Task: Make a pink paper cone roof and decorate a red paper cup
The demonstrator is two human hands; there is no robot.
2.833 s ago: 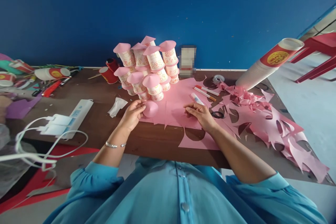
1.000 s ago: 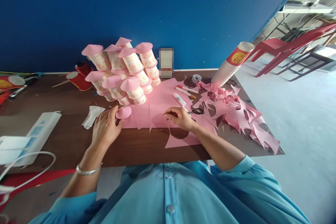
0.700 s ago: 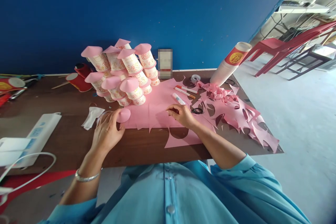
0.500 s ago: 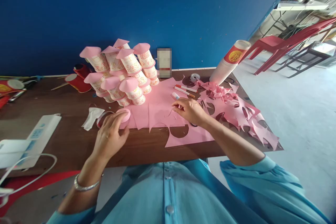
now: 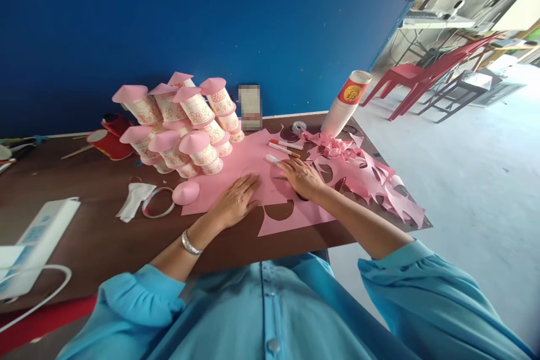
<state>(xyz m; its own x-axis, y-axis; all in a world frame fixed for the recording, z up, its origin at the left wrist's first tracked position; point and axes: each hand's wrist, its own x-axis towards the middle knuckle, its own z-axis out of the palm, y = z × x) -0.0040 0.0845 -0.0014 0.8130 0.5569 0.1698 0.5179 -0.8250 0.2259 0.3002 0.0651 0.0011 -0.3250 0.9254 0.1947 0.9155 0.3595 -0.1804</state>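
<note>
My left hand (image 5: pixel 238 199) lies flat on the pink paper sheets (image 5: pixel 253 149), fingers stretched out, holding nothing. My right hand (image 5: pixel 304 179) rests over the sheets with its fingers extended. Its fingertips are at the end of a white-capped stick (image 5: pixel 272 159). Grey scissor blades (image 5: pixel 280 178) stick out from beneath this hand; the rest of the scissors is mostly hidden. Left of my left hand sits a small pink paper cone (image 5: pixel 186 193). Behind it stand stacked, decorated paper cups (image 5: pixel 194 106) with pink cone tops.
Markers (image 5: pixel 284 149) and a tape roll (image 5: pixel 299 127) lie beyond my right hand. Pink scraps (image 5: pixel 367 174) and a tall cup stack (image 5: pixel 343 104) are at right. At left are a tape ring (image 5: pixel 158 202), a white strip (image 5: pixel 134 201), red cups (image 5: pixel 109 143) and a power strip (image 5: pixel 44 239).
My left hand has let go of the pink cone and moved right, flattening onto the pink paper. My right hand has shifted slightly and now covers part of the scissors. The view has turned right.
</note>
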